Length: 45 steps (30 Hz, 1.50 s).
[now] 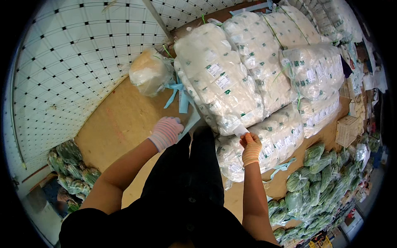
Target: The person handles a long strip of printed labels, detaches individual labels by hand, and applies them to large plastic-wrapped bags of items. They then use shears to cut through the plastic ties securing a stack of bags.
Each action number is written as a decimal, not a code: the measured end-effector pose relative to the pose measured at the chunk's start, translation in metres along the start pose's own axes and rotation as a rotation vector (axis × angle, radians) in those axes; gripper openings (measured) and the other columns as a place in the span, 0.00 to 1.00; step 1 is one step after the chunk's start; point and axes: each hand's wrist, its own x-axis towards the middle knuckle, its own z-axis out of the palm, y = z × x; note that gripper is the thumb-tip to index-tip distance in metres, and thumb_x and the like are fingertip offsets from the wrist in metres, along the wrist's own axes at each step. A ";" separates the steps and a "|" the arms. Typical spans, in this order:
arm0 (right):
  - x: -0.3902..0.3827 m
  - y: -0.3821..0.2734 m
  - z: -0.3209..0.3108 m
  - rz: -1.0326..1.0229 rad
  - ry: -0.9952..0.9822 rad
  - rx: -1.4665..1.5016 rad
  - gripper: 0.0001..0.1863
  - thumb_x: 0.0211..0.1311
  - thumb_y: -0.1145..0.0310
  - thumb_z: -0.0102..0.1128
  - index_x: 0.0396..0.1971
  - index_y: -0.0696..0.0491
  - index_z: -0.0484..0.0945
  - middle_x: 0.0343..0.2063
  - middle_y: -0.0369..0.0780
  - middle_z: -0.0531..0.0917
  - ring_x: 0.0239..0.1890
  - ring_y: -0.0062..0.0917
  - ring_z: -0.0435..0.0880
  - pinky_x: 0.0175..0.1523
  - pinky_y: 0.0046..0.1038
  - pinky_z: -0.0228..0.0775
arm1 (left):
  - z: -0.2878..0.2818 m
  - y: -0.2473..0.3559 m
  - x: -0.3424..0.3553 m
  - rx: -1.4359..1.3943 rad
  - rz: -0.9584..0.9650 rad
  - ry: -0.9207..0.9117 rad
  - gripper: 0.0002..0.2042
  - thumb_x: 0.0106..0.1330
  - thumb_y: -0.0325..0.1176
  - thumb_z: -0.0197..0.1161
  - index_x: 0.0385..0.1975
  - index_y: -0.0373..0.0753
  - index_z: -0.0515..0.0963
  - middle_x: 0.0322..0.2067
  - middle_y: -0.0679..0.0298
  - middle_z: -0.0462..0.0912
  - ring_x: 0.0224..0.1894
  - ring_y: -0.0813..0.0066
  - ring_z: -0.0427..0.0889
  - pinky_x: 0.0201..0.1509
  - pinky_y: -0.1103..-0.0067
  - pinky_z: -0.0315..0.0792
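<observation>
Lying far left, bagged greens (72, 169) on brown floor (120, 111). Round bundle (151, 74) next, wrapped in clear plastic. Left hand (166, 131), in striped glove, half-curled at blue strip (191, 122) — cannot tell whether gripping. White sack (206, 49) beyond, atop others. White slip (240, 130) at sack's near end — pinched between right hand's (250, 148) thumb and fingers. More greens (320, 182) far right.

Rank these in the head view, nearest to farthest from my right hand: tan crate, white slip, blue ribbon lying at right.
1. White slip: held in the right hand.
2. Blue ribbon: lower right of the hand.
3. Tan crate: farther right.
</observation>
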 end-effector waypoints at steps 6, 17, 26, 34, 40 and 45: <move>0.047 -0.016 0.012 -0.294 -0.240 -0.089 0.12 0.49 0.75 0.55 0.35 0.61 0.71 0.33 0.39 0.75 0.35 0.19 0.72 0.41 0.19 0.65 | -0.001 0.053 0.111 -0.092 -0.050 -0.273 0.24 0.50 0.27 0.50 0.51 0.42 0.58 0.29 0.55 0.76 0.33 0.57 0.76 0.34 0.67 0.69; 0.105 0.021 0.040 -0.548 -0.378 -0.332 0.13 0.41 0.76 0.59 0.32 0.59 0.74 0.38 0.41 0.75 0.42 0.28 0.73 0.47 0.25 0.63 | 0.051 0.049 0.218 0.093 -0.142 -0.437 0.18 0.51 0.27 0.52 0.44 0.37 0.66 0.29 0.55 0.78 0.33 0.58 0.77 0.32 0.66 0.71; 0.134 0.026 0.075 -0.654 -0.354 -0.520 0.13 0.41 0.73 0.58 0.32 0.58 0.74 0.38 0.42 0.76 0.41 0.33 0.74 0.47 0.27 0.64 | 0.101 0.018 0.151 0.094 -0.243 -0.674 0.13 0.50 0.27 0.53 0.37 0.37 0.70 0.32 0.54 0.77 0.36 0.58 0.77 0.34 0.66 0.71; 0.144 0.027 0.083 -0.539 -0.530 -0.976 0.14 0.45 0.70 0.52 0.35 0.52 0.75 0.40 0.42 0.74 0.41 0.37 0.73 0.45 0.32 0.64 | 0.124 0.004 0.097 0.019 -0.332 -0.827 0.19 0.51 0.27 0.53 0.45 0.39 0.64 0.34 0.51 0.76 0.38 0.58 0.76 0.35 0.67 0.70; 0.168 0.024 0.092 -0.540 -0.352 -0.842 0.25 0.43 0.69 0.53 0.47 0.53 0.67 0.38 0.45 0.73 0.39 0.37 0.73 0.44 0.33 0.64 | 0.106 0.020 0.096 -0.157 -0.378 -0.864 0.23 0.51 0.26 0.50 0.50 0.44 0.62 0.37 0.52 0.75 0.39 0.58 0.76 0.37 0.69 0.70; 0.146 0.005 0.086 -0.465 -0.085 -0.611 0.26 0.45 0.71 0.52 0.48 0.60 0.64 0.37 0.42 0.74 0.36 0.25 0.73 0.39 0.24 0.65 | 0.122 0.015 0.079 -0.587 -0.361 -0.489 0.21 0.50 0.29 0.55 0.47 0.40 0.66 0.33 0.53 0.76 0.35 0.62 0.75 0.39 0.71 0.69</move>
